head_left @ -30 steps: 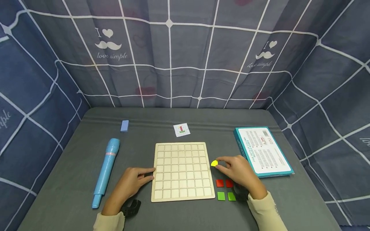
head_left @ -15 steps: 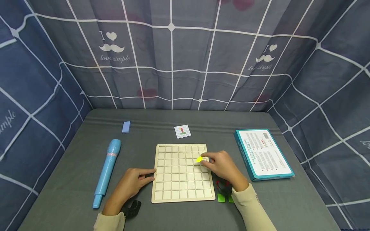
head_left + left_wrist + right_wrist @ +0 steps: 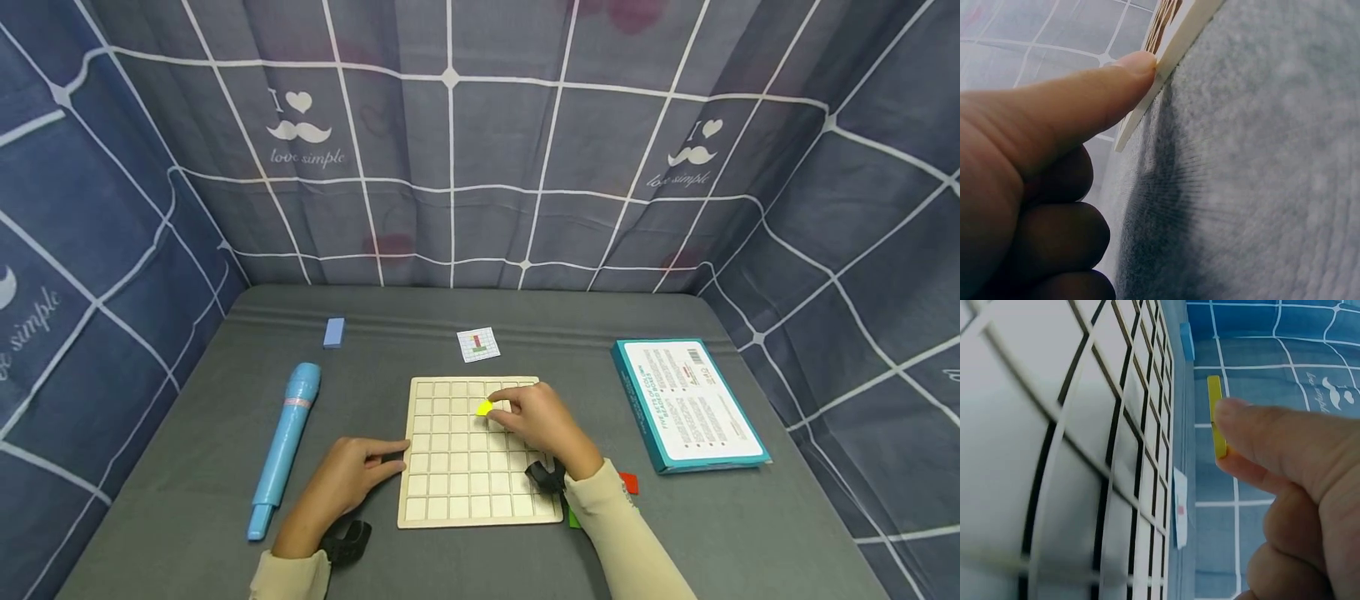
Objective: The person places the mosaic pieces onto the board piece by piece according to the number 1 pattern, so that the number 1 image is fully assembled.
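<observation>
A pale wooden grid board (image 3: 447,463) lies flat in the middle of the table in the head view. My left hand (image 3: 347,477) rests at its left side, thumb and index finger extended against the edge. In the left wrist view a straight finger (image 3: 1079,94) presses on the board's rim (image 3: 1175,53), with the other fingers folded below. My right hand (image 3: 542,421) pinches a thin yellow tile (image 3: 483,408) between thumb and index finger over the board's upper part. The right wrist view shows this tile (image 3: 1214,394) edge-on, apart from the grid surface.
A small pattern card (image 3: 478,344) lies behind the board. A light blue cylinder (image 3: 285,450) and a small blue block (image 3: 334,332) are at left. A teal-edged box (image 3: 690,404) lies at right. Red (image 3: 628,483) and green tiles (image 3: 573,518) show partly beside the right sleeve.
My right hand has carried the yellow tile leftward from beside the board to over its upper part. Its forearm now covers most of the red and green tiles. The left hand stays at the edge.
</observation>
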Available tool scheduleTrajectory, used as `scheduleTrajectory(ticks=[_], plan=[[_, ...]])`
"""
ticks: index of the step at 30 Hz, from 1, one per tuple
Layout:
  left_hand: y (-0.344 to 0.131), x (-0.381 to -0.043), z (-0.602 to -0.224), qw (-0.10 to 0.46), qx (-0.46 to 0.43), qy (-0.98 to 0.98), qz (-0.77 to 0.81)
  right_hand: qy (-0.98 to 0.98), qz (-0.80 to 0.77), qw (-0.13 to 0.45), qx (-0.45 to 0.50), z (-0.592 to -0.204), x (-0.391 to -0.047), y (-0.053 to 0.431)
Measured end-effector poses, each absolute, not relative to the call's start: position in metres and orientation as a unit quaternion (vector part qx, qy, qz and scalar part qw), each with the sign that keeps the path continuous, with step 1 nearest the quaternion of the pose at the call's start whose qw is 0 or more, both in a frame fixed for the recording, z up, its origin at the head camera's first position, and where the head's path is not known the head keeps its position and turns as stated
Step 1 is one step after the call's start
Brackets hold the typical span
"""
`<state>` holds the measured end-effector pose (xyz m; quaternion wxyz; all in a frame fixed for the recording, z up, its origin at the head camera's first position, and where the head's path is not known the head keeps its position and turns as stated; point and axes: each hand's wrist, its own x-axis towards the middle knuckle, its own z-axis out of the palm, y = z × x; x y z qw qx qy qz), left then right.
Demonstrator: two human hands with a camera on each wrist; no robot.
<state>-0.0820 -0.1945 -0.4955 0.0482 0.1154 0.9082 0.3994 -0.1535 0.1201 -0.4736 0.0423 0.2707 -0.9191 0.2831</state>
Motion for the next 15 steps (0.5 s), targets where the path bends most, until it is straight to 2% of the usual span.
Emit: scheduleTrajectory(ticks=[10, 15], plan=[[-0.192, -0.082, -0.494, 0.055, 0.095, 0.908, 0.405, -0.902, 0.384, 0.008, 0.197, -0.481, -0.161, 0.096], [-0.192, -0.083, -0.495, 0.062, 0.099, 0.908, 0.401, -0.905, 0.377, 0.018, 0.195, -0.487, -0.163, 0.087]])
